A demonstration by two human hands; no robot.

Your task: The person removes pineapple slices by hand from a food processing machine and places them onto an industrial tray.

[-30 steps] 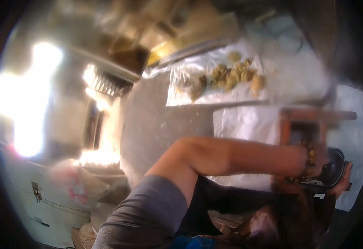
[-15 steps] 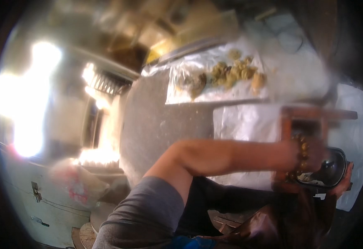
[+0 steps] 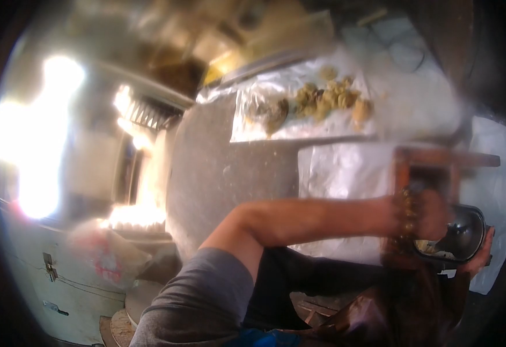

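My left hand [image 3: 433,215], with a beaded bracelet at the wrist, is closed like a fist at the left side of a dark oval container [image 3: 464,234]. Blur hides what its fingers hold. My right hand [image 3: 481,254] grips the container's outer right edge, with its fingers wrapped round the rim. Some pale material [image 3: 429,246] shows inside, near the lower left of the container. A reddish-brown wooden frame [image 3: 402,168] stands beside and partly behind my left hand.
Several yellow-brown lumps [image 3: 328,98] lie on shiny sheeting [image 3: 322,128] beyond a grey surface [image 3: 235,165]. More silvery sheeting [image 3: 342,173] is left of the wooden frame. A pale door [image 3: 27,283] and a plastic bag [image 3: 111,257] are at lower left.
My left hand and its bracelet have shifted slightly to the left, showing more of the fist. My right hand and the container have barely moved.
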